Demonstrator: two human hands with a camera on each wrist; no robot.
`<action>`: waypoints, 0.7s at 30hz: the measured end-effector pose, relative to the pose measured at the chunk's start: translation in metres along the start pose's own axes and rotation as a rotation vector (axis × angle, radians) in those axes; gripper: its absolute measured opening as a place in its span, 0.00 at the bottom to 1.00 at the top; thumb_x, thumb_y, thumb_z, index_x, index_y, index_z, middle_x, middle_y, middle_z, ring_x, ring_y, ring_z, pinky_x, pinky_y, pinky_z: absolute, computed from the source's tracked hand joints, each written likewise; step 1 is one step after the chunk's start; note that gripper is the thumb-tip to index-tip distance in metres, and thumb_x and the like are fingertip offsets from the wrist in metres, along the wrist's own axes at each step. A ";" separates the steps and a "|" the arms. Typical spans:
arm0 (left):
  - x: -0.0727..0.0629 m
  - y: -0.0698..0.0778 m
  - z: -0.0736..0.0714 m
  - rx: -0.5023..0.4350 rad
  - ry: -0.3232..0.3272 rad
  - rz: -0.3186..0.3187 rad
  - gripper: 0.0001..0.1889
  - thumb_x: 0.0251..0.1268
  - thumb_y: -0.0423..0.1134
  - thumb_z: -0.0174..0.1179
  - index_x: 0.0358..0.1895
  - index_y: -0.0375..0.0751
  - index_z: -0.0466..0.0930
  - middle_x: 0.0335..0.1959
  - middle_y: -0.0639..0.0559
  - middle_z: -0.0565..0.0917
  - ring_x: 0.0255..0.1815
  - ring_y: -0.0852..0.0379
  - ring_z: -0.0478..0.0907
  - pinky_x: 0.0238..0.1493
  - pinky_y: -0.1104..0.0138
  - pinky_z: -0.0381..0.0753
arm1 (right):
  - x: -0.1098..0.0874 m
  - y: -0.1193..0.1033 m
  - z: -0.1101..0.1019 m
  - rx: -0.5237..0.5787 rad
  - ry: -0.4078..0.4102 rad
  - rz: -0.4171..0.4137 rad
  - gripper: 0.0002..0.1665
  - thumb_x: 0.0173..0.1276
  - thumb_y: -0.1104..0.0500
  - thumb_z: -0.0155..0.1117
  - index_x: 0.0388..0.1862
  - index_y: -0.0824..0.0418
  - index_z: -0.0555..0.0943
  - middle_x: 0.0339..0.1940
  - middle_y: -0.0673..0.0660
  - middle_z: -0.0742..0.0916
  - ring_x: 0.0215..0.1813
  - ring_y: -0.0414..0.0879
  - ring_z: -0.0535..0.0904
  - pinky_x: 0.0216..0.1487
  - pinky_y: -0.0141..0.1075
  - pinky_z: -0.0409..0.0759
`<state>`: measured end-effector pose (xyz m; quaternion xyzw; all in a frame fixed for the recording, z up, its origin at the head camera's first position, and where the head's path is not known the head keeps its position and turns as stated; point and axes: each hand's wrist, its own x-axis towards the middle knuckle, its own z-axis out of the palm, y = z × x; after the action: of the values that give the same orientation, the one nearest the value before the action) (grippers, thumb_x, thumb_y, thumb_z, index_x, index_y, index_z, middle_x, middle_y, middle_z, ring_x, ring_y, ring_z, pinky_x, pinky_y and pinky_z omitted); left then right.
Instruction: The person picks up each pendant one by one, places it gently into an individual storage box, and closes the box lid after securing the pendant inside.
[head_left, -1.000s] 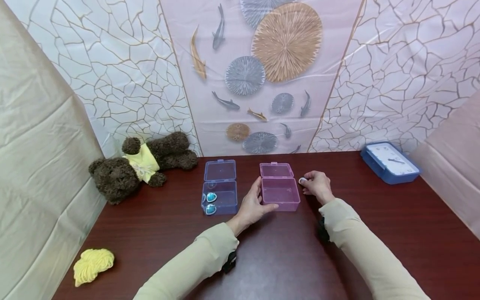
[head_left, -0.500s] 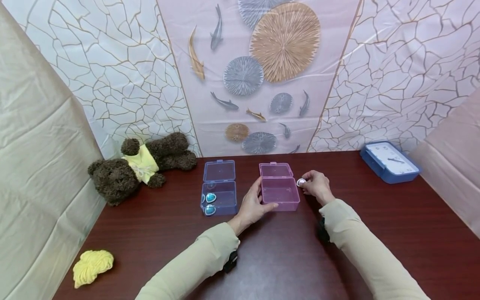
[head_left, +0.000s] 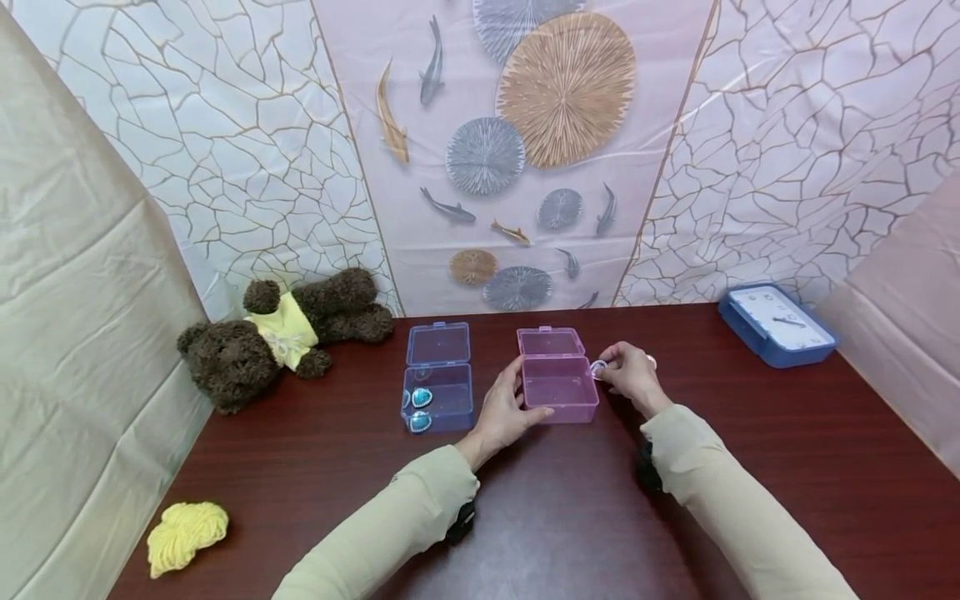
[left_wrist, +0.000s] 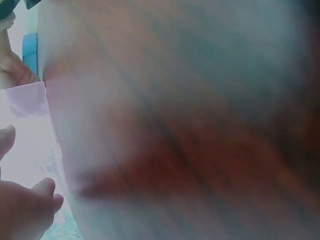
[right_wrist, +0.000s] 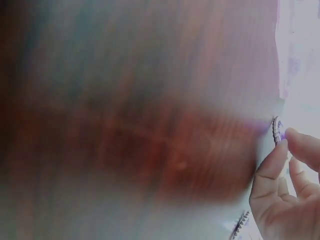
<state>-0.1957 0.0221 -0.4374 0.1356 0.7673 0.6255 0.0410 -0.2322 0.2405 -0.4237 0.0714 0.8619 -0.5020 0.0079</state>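
Note:
My left hand [head_left: 501, 417] holds a pink plastic box [head_left: 576, 413], fingers along its left side and thumb across the front. The box's lid [head_left: 551, 342] is flipped back and its inside shows bare. Just right of the box, my right hand [head_left: 633, 377] pinches a small oval gem [head_left: 597, 368] between thumb and index finger. In the right wrist view, this gem [right_wrist: 276, 131] has a beaded silver edge and a purple tint. Another beaded-edge piece [right_wrist: 240, 226] lies beneath that hand, and a bit of it shows past the knuckles in the head view.
A blue plastic box [head_left: 457, 402], lid back, holds several turquoise gems [head_left: 422, 397] left of the pink one. A brown teddy bear [head_left: 232, 362] lies at the back left. Yellow yarn [head_left: 186, 537] is at front left, a blue clock [head_left: 780, 325] at back right.
The gem in my right hand has turned and shifted slightly left and down, toward the pink box's edge. A pale piece now shows beyond the right knuckles. My left hand keeps its hold.

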 end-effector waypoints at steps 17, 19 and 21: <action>0.002 -0.004 -0.001 0.006 -0.012 -0.007 0.47 0.46 0.25 0.70 0.71 0.33 0.54 0.65 0.33 0.63 0.66 0.40 0.66 0.63 0.58 0.71 | -0.011 -0.030 -0.009 0.381 -0.055 -0.166 0.18 0.66 0.72 0.57 0.51 0.82 0.69 0.27 0.46 0.81 0.30 0.33 0.80 0.37 0.29 0.85; 0.002 -0.004 -0.001 0.012 -0.015 -0.007 0.46 0.46 0.25 0.70 0.71 0.33 0.54 0.65 0.34 0.63 0.66 0.41 0.66 0.62 0.58 0.72 | -0.013 -0.037 -0.003 0.383 -0.128 -0.181 0.18 0.65 0.72 0.57 0.51 0.82 0.69 0.27 0.47 0.82 0.30 0.34 0.81 0.37 0.30 0.85; 0.003 -0.004 -0.001 0.013 -0.020 -0.009 0.46 0.47 0.25 0.70 0.71 0.33 0.54 0.65 0.34 0.63 0.66 0.42 0.66 0.62 0.59 0.72 | -0.015 -0.042 0.004 0.373 -0.211 -0.187 0.18 0.64 0.74 0.57 0.50 0.83 0.68 0.27 0.49 0.82 0.29 0.36 0.81 0.37 0.31 0.85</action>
<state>-0.1991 0.0210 -0.4404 0.1385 0.7716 0.6187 0.0508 -0.2232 0.2155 -0.3882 -0.0613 0.7515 -0.6558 0.0381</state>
